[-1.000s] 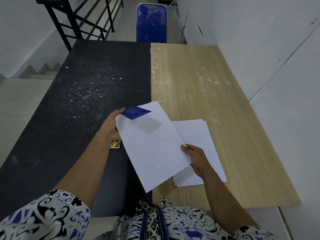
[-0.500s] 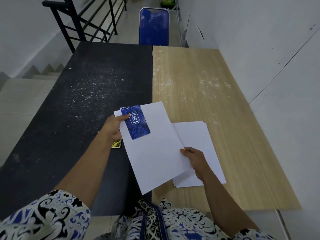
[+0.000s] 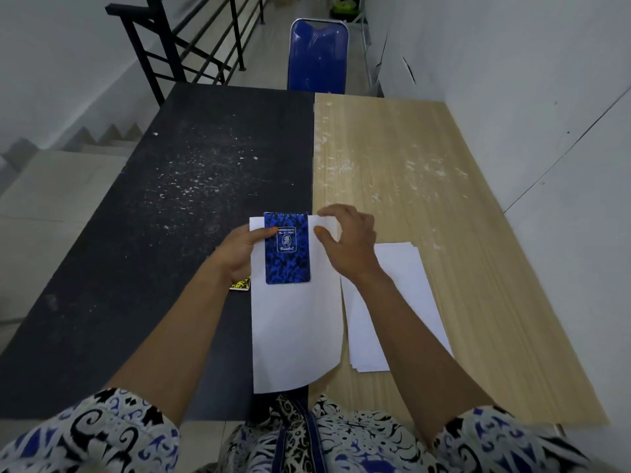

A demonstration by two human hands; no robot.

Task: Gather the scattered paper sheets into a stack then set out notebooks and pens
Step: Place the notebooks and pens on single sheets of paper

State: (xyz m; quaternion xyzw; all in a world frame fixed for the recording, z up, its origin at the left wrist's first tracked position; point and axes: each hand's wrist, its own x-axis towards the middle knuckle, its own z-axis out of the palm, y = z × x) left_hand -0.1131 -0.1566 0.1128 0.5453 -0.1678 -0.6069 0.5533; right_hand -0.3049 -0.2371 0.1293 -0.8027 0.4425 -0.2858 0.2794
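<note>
My left hand (image 3: 235, 254) grips a white paper sheet (image 3: 295, 329) by its left edge, with a small blue spiral notebook (image 3: 287, 249) pinned on top under the thumb. The sheet is held above the seam of the two tables. My right hand (image 3: 346, 242) pinches the sheet's top right corner beside the notebook. A stack of white sheets (image 3: 399, 302) lies on the wooden table just right of the held sheet, partly under my right forearm. A yellow-and-black notebook (image 3: 240, 285) peeks out under my left hand on the black table.
A black table (image 3: 143, 233) stands on the left and a light wooden table (image 3: 461, 233) on the right, both flecked with white specks. A blue chair (image 3: 317, 56) stands at the far end. A black stair railing (image 3: 177, 46) is at the far left, a white wall on the right.
My right hand has left the sheet's lower right edge and moved up to its top right corner. The sheet has turned upright, and the blue notebook lies flat, face up, on it.
</note>
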